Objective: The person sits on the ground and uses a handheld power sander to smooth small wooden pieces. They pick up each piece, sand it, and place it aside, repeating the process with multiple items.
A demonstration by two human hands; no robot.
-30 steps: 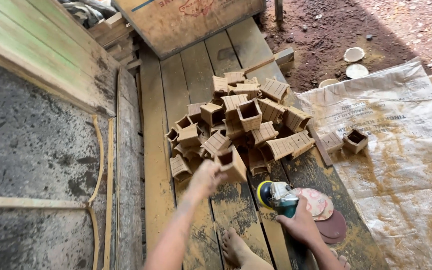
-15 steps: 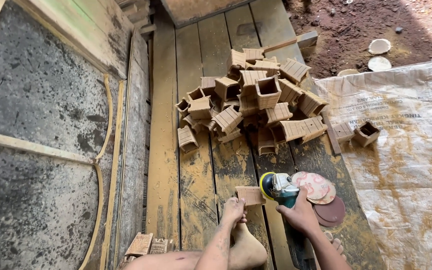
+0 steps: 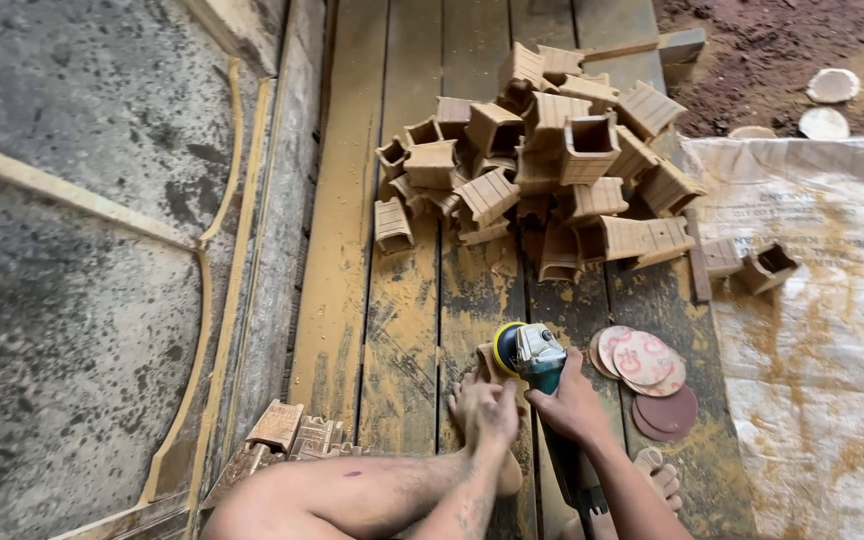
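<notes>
Far left, grooved wooden offcuts (image 3: 287,435) on the plank floor (image 3: 337,260). Then left hand (image 3: 493,408) closed on a small wooden block (image 3: 486,362), braced against a bare foot. Right hand (image 3: 570,408) gripping the angle grinder (image 3: 534,352), long axis running away from the body, yellow-rimmed disc facing left against the block. Rightward, sanding discs (image 3: 644,362); beyond, a heaped block pile (image 3: 542,160).

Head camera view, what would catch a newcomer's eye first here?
First, the heap of small hollow wooden blocks piled on the dusty planks at top centre. Below it, the right hand grips an angle grinder against a block pressed down by the left hand. Round sanding discs lie just to the right.
</notes>
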